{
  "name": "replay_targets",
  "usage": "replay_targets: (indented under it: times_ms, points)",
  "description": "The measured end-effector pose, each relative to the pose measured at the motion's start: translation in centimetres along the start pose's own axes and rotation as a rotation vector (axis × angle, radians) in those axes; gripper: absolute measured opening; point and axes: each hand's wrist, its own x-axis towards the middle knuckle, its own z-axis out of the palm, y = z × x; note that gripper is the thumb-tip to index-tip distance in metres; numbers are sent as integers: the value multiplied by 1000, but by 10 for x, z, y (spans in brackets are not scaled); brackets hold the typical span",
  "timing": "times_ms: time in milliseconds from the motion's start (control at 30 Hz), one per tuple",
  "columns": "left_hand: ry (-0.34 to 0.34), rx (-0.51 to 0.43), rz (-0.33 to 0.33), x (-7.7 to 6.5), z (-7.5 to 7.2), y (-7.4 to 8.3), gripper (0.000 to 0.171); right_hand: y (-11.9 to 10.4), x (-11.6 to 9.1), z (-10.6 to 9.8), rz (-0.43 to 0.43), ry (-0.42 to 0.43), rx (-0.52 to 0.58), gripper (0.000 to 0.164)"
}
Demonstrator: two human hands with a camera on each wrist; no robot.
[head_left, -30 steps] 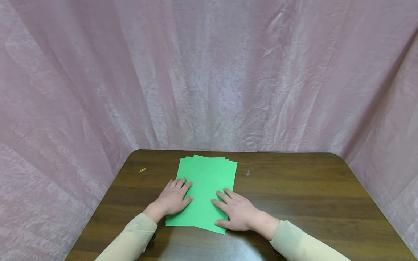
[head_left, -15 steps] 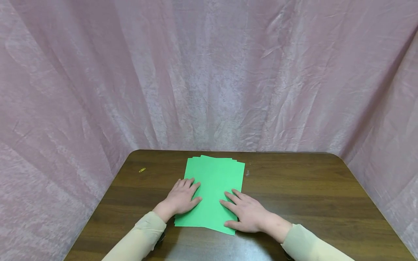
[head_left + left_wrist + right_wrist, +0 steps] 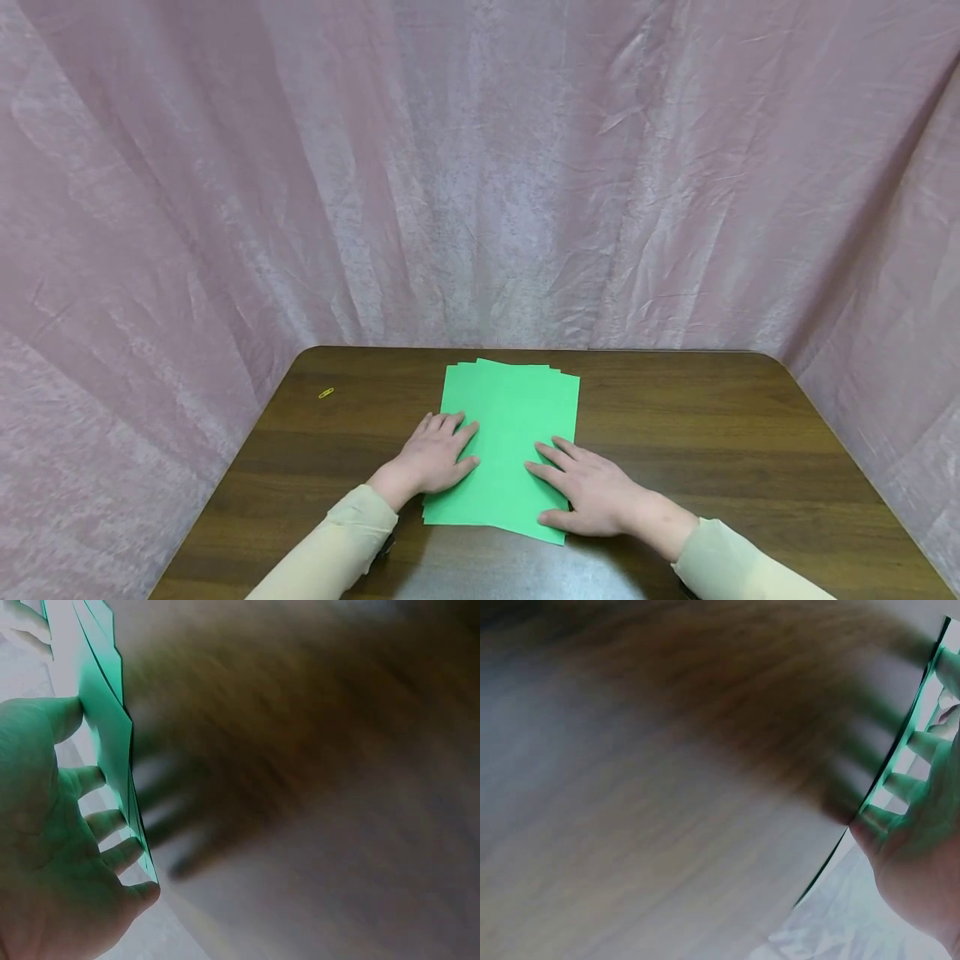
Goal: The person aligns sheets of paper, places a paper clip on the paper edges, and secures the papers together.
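On a brown wooden table [image 3: 735, 442], unevenly stacked green sheets [image 3: 504, 454] lie under two hands with fingers spread, the right hand [image 3: 596, 493] on their lower right side, the left hand [image 3: 435, 458] on their left edge; a yellow paper clip [image 3: 326, 392] lies well apart.

Left hand [image 3: 438, 461] and right hand [image 3: 592, 493] hide parts of the long edges of green sheets [image 3: 502, 433], their count unclear; sleeves [image 3: 330, 548] and the near corners of the worktop [image 3: 750, 450] fall out of frame, its surface blurred in both wrist views.
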Motion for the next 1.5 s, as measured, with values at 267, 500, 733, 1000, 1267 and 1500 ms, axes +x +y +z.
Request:
replay_targets:
  times_ms: [267,500,733,1000,1267,1500]
  points:
    - [-28,12,12,9,-1,14,63,10,-14,-3,5,13,18,71]
    - [-51,38,11,15,-5,30,63,18,-26,-4,10,29,19,71]
    - [-52,79,17,23,3,39,65,23,-36,-6,22,38,35,71]
    - [-35,72,15,32,7,50,65,32,-47,-5,20,82,34,70]
    - [-51,87,5,35,3,69,64,41,-59,-3,41,82,26,70]
    - [-50,113,1,39,2,81,63,47,-68,-3,40,100,34,69]
